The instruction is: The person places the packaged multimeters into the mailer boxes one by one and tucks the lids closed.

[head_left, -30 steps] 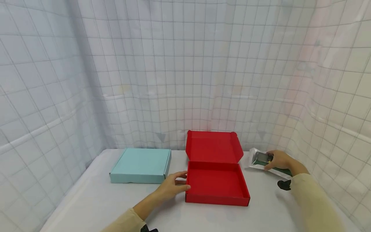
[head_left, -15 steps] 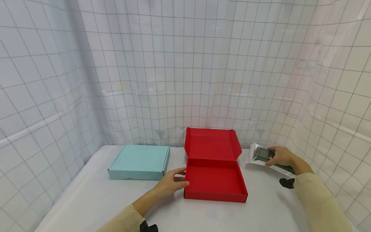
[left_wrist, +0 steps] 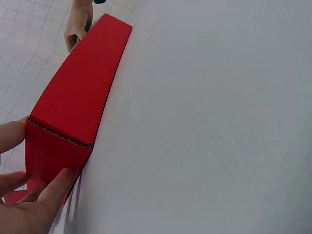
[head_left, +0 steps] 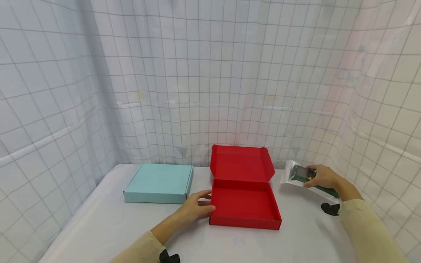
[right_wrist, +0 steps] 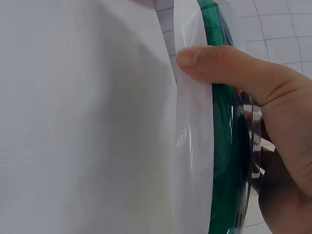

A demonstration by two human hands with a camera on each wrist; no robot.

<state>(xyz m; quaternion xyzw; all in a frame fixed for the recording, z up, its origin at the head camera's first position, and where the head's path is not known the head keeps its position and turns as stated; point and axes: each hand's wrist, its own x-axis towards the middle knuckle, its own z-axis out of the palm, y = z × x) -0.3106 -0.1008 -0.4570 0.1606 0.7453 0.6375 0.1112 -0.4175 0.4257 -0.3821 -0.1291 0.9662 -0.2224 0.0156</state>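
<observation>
Head view shows a white table walled by a gridded white curtain; the red box sits near the middle with its lid standing open at the far side; a closed light-blue box lies to its left, apart from it. The left hand rests at the red box's left wall near the front corner, thumb and fingers loosely curved and touching the cardboard; the left wrist view shows the fingertips against that corner edge, pressing rather than clasping. To the right of the red box, the right hand grips a clear plastic packet holding a green flat item, raised just off the table; the right wrist view shows the thumb laid across the packet's edge with the fingers curled behind it; the green content shows through the film.
</observation>
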